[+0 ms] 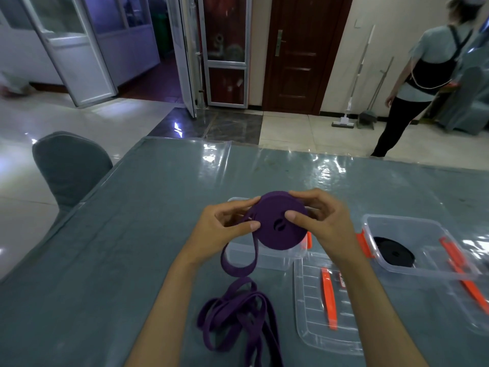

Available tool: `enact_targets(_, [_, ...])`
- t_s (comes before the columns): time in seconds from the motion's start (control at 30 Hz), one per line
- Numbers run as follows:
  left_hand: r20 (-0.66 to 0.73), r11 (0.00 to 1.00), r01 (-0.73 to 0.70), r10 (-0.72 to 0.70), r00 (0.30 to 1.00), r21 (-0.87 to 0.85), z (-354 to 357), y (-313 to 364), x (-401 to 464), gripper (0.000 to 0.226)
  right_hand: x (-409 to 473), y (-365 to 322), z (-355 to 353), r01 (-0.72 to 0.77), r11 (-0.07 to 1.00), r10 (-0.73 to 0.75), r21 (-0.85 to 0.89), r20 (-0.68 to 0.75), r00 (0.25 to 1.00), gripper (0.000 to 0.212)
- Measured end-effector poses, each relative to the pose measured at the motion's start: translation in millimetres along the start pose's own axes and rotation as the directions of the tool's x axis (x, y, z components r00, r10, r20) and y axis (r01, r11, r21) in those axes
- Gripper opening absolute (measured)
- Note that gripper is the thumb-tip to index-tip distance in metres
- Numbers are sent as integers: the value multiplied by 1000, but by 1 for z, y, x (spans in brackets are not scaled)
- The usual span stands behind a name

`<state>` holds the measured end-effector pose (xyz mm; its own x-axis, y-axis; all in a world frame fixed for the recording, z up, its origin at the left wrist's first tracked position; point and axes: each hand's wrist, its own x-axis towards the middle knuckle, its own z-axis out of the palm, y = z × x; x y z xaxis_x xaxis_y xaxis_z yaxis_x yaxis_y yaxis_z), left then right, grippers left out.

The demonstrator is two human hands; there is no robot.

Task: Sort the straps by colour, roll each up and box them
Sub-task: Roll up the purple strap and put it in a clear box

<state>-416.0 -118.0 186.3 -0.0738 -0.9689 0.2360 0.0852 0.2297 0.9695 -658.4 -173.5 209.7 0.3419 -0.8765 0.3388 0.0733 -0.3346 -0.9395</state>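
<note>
Head view, looking down at a grey counter (132,234) under a clear glossy cover; both hands are raised above it, holding a purple strap roll (280,221) between them; the left hand (225,223) pinches the roll's left edge with thumb and fingertips, where the loose strap leaves the coil; the right hand (317,221) curls round the right side, thumb pressed on the flat face; the roll hangs over a clear plastic box (264,256) with orange clips; the unrolled purple strap tail (238,313) drops from the roll and lies in tangled loops on the counter near the person; to the right, a second clear box (423,266) holds a rolled black strap (394,251); a clear lid (312,327) with an orange latch lies flat between the boxes; a grey chair (68,168) stands at the counter's left; another person (423,83) stands far right by a wall.
</note>
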Motion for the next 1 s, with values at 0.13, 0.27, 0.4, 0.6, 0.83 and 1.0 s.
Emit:
enact_targets(0.13, [-123,998,-32,38,992,53,5,-2,1,27,-1,7,-5,-191,981,183,28,178,967,46])
enact_targets(0.27, [-164,999,-7,13,986,36,9,-7,5,25,1,7,-7,-155,987,147,38,154,977,55])
enact_targets(0.4, [-108,1000,-11,12,994,9,6,-10,7,31,-1,16,-2,-137,989,136,51,14,991,54])
enact_targets(0.6, [-249,999,-36,30,968,-17,14,-17,8,20,0,29,-8,-246,969,242,-7,217,946,76])
enact_targets(0.83, [-323,997,-59,37,946,-57,25,-22,11,18,0,34,-3,-198,977,194,83,57,979,60])
enact_targets(1.0, [-384,995,-93,101,918,40,31,-29,10,16,-3,42,2,-263,952,259,158,49,965,60])
